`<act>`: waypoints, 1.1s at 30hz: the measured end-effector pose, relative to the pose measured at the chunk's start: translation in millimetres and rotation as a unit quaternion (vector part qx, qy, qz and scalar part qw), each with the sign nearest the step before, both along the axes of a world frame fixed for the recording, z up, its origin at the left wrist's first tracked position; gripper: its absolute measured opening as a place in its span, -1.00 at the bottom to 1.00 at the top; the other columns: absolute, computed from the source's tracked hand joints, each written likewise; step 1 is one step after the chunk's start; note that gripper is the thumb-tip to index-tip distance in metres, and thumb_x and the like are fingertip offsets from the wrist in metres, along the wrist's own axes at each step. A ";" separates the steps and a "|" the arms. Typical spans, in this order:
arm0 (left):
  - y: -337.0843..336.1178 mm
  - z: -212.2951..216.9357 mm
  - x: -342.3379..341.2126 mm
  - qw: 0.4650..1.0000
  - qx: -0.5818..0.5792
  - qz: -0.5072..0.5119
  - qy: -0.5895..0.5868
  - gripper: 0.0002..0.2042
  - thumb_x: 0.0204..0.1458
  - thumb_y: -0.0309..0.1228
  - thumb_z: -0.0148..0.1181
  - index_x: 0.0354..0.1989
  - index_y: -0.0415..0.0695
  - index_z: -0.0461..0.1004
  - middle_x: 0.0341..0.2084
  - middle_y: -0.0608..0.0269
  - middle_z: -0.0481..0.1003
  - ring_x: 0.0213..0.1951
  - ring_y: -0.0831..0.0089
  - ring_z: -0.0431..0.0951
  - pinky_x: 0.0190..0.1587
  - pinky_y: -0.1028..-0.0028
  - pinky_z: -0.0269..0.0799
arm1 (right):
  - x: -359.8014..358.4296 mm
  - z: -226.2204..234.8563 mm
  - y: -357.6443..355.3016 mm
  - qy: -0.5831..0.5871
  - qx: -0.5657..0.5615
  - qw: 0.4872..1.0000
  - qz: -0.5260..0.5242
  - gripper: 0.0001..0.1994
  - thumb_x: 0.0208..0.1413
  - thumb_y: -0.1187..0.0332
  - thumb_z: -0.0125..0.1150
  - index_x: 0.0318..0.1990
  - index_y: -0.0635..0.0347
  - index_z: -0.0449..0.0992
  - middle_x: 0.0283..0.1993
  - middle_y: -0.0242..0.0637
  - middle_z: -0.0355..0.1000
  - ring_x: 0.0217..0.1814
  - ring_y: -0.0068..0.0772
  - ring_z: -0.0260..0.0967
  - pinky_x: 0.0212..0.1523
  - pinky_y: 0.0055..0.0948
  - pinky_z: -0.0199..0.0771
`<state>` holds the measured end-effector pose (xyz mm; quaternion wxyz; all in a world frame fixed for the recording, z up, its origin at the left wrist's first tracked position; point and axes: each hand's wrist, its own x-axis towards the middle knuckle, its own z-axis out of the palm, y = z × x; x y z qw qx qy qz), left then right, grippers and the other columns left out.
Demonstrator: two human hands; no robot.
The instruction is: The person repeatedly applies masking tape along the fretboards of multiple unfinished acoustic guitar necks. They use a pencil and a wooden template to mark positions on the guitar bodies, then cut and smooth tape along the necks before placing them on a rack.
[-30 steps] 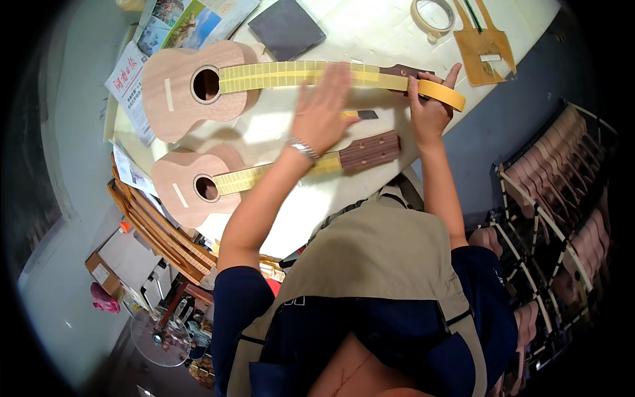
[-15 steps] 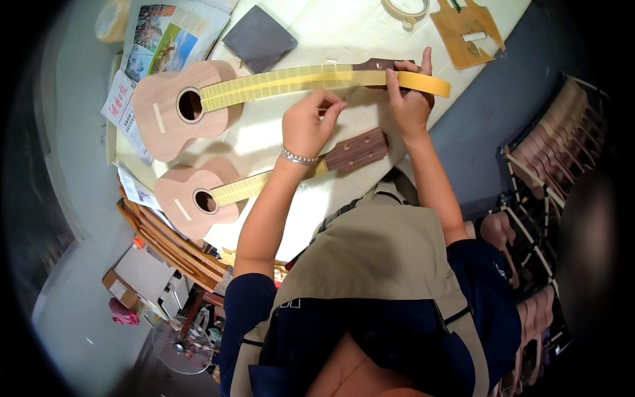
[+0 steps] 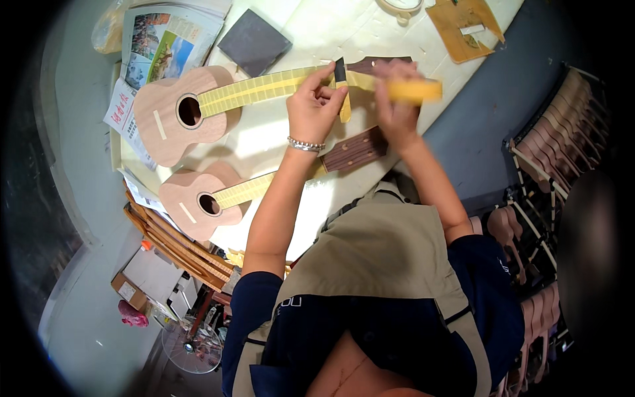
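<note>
My left hand (image 3: pixel 315 109), with a bracelet at the wrist, pinches a slim black-and-yellow tool (image 3: pixel 341 73) set across the far ukulele's neck near the headstock; its exact kind is unclear. My right hand (image 3: pixel 399 109), smeared by motion, holds a roll of yellow tape (image 3: pixel 417 91) beside the headstock (image 3: pixel 362 65). A strip of tape (image 3: pixel 359 80) runs from the roll toward the neck. The unfinished ukulele (image 3: pixel 159 119) lies on its back, its fretboard (image 3: pixel 254 89) covered in yellow tape. Nearer me lies a second ukulele (image 3: pixel 188 198) with a taped fretboard, partly behind my left forearm.
Newspapers (image 3: pixel 169 43) and a dark square plate (image 3: pixel 255 43) lie on the white table (image 3: pixel 311 33). A tape ring (image 3: pixel 400 8) and a wooden board (image 3: pixel 460 30) sit at its far side. Racks of wooden necks (image 3: pixel 555 139) stand right. A fan (image 3: pixel 192 344) is lower left.
The black-and-yellow tool now shows at my left hand, which has moved slightly right and up onto the neck. My right hand has shifted a little left with the tape roll.
</note>
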<state>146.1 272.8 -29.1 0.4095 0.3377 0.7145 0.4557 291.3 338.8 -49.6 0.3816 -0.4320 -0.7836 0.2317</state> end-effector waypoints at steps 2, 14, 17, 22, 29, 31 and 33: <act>3.3 0.2 -2.0 1.000 -0.006 0.014 0.002 -0.57 -0.08 -0.55 0.25 0.03 -0.24 0.38 -0.65 0.36 0.46 -0.61 0.75 0.37 -0.54 0.70 0.32 | -5.1 18.0 -36.1 -0.002 0.012 0.961 0.277 -0.80 -0.03 0.37 0.13 -0.24 0.25 0.46 -0.24 -0.22 0.37 -0.20 -0.24 0.38 0.06 -0.12 0.24; -17.2 41.2 -67.9 0.803 0.186 -0.207 0.528 -0.77 -0.22 -0.39 0.33 -0.33 -0.07 0.54 -0.44 0.25 0.50 -0.42 0.32 0.46 -0.32 0.32 0.37 | -95.5 -0.4 122.7 -0.099 0.220 0.959 0.147 -0.71 -0.11 0.40 0.22 -0.17 0.18 0.42 -0.27 -0.23 0.37 -0.22 -0.14 0.33 -0.30 -0.27 0.40; 13.4 41.6 -88.1 0.861 0.078 -0.247 0.438 -0.71 -0.19 -0.23 0.31 -0.29 -0.09 0.54 -0.38 0.24 0.52 -0.35 0.29 0.49 -0.28 0.33 0.36 | -55.1 66.0 12.7 0.002 -0.050 0.949 0.312 -0.87 -0.08 0.39 0.21 -0.35 0.19 0.51 -0.40 -0.20 0.42 -0.33 -0.17 0.37 -0.29 -0.27 0.39; 46.5 49.7 -110.3 0.831 -0.217 -0.416 0.299 -0.60 -0.17 -0.10 0.30 -0.24 -0.13 0.53 -0.35 0.15 0.55 -0.30 0.22 0.53 -0.22 0.34 0.40 | -27.9 40.0 -118.7 0.009 -0.801 0.381 0.461 -0.56 0.18 0.14 0.03 0.04 0.33 0.29 -0.07 -0.16 0.43 -0.14 -0.39 0.43 -0.17 -0.47 0.47; -9.1 164.1 -165.0 0.944 -0.013 -0.235 0.232 -0.64 -0.16 -0.27 0.37 -0.24 -0.24 0.48 -0.53 0.31 0.50 -0.46 0.62 0.42 -0.38 0.56 0.34 | -64.3 -4.2 -164.6 0.374 -0.754 0.514 0.168 -0.64 0.16 0.20 0.06 0.04 0.17 0.30 0.04 -0.25 0.28 0.08 -0.41 0.24 0.14 -0.42 0.30; -57.2 198.4 -193.4 0.938 0.080 -0.139 0.308 -0.66 -0.12 -0.31 0.34 -0.21 -0.23 0.47 -0.50 0.35 0.49 -0.46 0.66 0.41 -0.40 0.59 0.33 | -44.7 53.8 -156.3 0.333 -0.664 0.640 0.197 -0.75 0.14 0.27 0.08 -0.06 0.14 0.39 -0.04 -0.30 0.37 0.00 -0.49 0.30 0.08 -0.45 0.29; -102.9 231.0 -214.1 0.905 0.171 -0.082 0.382 -0.71 -0.07 -0.32 0.30 -0.21 -0.21 0.46 -0.46 0.37 0.50 -0.45 0.66 0.41 -0.39 0.60 0.33 | -17.5 87.6 -147.5 0.355 -0.436 0.789 0.248 -0.82 0.16 0.35 0.00 -0.14 0.20 0.38 -0.11 -0.23 0.43 -0.03 -0.42 0.35 0.08 -0.39 0.26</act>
